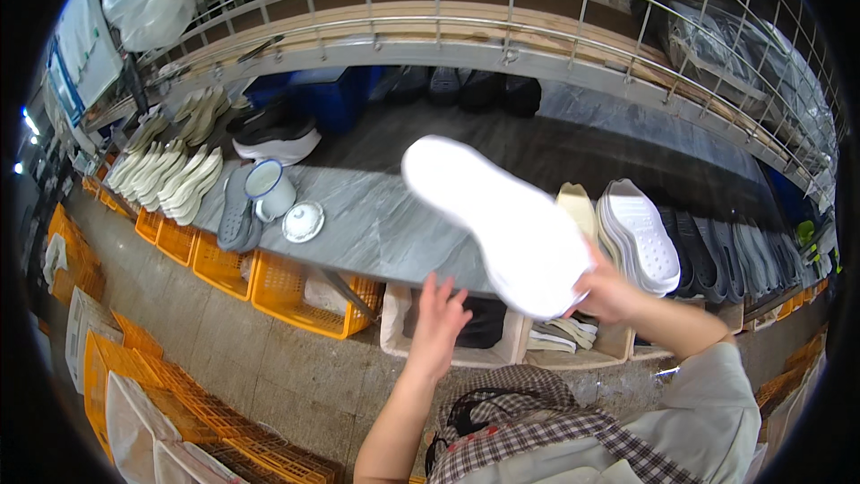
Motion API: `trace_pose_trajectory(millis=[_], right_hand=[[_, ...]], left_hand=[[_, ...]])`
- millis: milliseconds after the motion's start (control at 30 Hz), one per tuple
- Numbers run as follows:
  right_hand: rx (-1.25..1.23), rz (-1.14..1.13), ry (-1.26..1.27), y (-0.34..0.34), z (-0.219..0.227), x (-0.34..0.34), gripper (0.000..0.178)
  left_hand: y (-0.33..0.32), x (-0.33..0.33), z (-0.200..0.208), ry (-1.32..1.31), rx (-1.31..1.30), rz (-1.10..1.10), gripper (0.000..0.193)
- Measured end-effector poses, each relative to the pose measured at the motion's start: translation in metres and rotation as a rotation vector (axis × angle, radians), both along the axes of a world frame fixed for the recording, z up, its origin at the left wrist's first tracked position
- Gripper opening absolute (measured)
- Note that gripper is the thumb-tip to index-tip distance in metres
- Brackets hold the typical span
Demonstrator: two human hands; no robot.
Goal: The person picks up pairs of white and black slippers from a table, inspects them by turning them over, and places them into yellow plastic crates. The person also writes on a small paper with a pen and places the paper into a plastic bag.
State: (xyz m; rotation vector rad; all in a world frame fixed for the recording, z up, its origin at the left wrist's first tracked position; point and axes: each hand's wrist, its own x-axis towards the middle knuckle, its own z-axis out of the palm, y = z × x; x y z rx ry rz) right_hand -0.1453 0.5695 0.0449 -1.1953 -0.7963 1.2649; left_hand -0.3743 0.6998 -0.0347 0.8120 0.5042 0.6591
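Note:
A white shoe sole (502,224) is gripped at its lower right end by my right hand (605,287), held up over the bench with its smooth face showing. My left hand (439,318) is apart from it, near the bench's front edge, fingers spread and nothing in them. Right of the held sole, a stack of white perforated soles (640,237) stands on the bench, with a cream sole (576,206) beside it. Farther right come rows of black soles (697,251) and grey soles (757,251).
On the marbled bench (376,224) are an enamel mug (271,188), its lid (303,221), a grey sole (237,211), cream soles (170,175) and a blue bin (327,94). A wire mesh (439,0) rises behind. Orange crates (296,300) and a lined bin (394,332) sit below.

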Motion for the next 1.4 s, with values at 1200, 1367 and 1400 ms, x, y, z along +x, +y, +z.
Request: trace_pose_trajectory(millis=[1200,1367,1400], right_hand=[[0.286,0.492,-0.317,0.026,-0.012,-0.194,0.075],[0.299,0.448,-0.446,0.031,-0.017,-0.196,0.075],[0.325,0.438,-0.49,0.03,-0.017,-0.197,0.077]], left_hand=[[-0.04,-0.138,0.003,-0.412,-0.098,0.296,0.057],[-0.052,-0.136,0.01,-0.184,0.11,0.441,0.059],[-0.054,-0.137,0.009,-0.185,0.17,0.457,0.059]])
